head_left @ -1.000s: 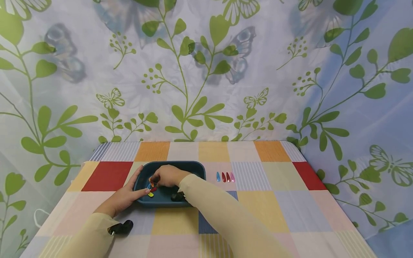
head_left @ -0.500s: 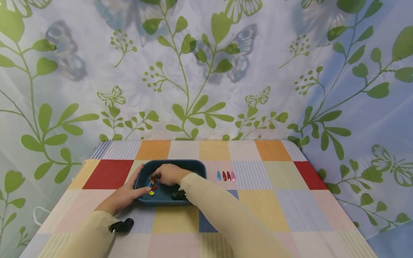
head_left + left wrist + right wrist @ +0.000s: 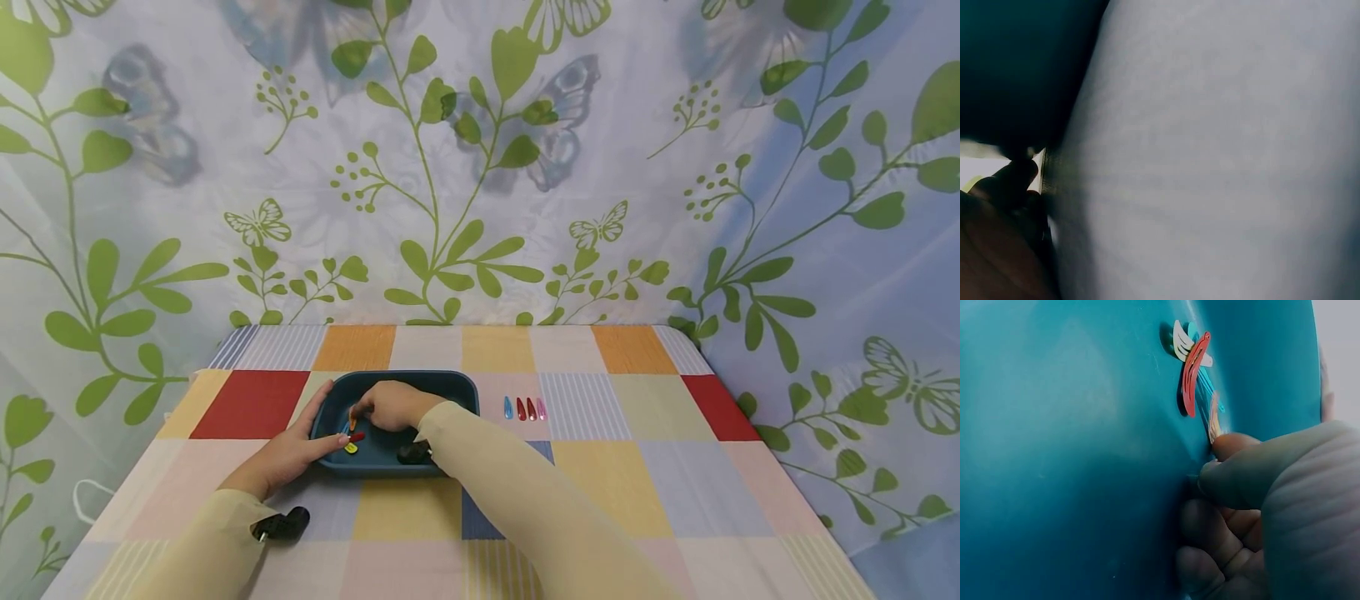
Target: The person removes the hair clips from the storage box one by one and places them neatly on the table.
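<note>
My left hand (image 3: 277, 460) holds a dark blue tray (image 3: 384, 457) at its left side, thumb over the rim and fingers along the outer wall. Inside the tray, my right hand (image 3: 395, 406) pinches an orange snap hair clip (image 3: 1214, 419) between thumb and forefinger, near the left wall. Next to it lie a red hair clip (image 3: 1194, 375), a yellow one (image 3: 1180, 342) and a blue one (image 3: 1206, 380), overlapping in a small heap. The left wrist view shows mostly tablecloth and the tray's dark outer wall (image 3: 1022, 69).
Right of the tray, a blue clip (image 3: 508, 407), two red clips (image 3: 527, 409) and a pink clip (image 3: 542, 408) lie in a row on the patchwork tablecloth (image 3: 607, 483). A leaf-patterned curtain (image 3: 465, 167) hangs behind the table. Dark wrist cameras (image 3: 281, 524) stick out from both sleeves.
My right fingers have shifted slightly and the orange clip shows more plainly at their tips, standing more upright. The left hand and tray stay in place.
</note>
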Motion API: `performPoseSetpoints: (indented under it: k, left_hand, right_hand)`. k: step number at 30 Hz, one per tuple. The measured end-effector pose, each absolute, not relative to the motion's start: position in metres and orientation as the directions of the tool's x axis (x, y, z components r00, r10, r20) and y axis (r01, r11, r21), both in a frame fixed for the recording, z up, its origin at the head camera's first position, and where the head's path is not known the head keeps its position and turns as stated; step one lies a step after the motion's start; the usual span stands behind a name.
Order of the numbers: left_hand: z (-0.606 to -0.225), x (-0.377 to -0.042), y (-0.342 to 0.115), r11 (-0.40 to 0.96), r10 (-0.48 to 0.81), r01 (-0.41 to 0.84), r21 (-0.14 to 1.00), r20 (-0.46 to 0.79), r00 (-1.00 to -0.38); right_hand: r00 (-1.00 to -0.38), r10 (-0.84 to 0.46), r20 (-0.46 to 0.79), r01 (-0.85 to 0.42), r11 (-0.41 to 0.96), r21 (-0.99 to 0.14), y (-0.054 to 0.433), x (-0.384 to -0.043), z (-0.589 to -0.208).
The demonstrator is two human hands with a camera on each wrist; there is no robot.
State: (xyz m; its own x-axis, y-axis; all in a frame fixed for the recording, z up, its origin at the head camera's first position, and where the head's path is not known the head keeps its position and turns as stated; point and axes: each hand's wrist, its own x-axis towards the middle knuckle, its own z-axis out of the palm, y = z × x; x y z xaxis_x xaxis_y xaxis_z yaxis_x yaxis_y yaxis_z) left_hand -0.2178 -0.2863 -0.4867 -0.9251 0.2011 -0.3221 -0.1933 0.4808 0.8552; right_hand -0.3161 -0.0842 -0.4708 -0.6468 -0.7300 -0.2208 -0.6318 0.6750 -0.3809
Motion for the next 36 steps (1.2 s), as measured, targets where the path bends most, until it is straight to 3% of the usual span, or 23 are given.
performPoseSetpoints:
  k: [17,26,36]
  left_hand:
    - [-0.486,-0.217,-0.284,0.495,0.200,-0.188,0.848,-0.322,-0.925]
    - [-0.486,-0.218,-0.286,0.508,0.198,-0.178,0.843,-0.316,-0.928]
    - [-0.486,-0.219,-0.285,0.533,0.181,-0.197,0.823,-0.338,-0.923]
  right_hand:
    - [-0.637,-0.752,-0.172,-0.644,0.641,-0.418,-0.082,-0.321,-0.461]
    - [-0.643,-0.755,-0.129,-0.564,0.580,-0.588,-0.067,-0.317,-0.441]
    - [-0.670,-0.738,-0.087,-0.507,0.539,-0.673,-0.038,-0.312,-0.419]
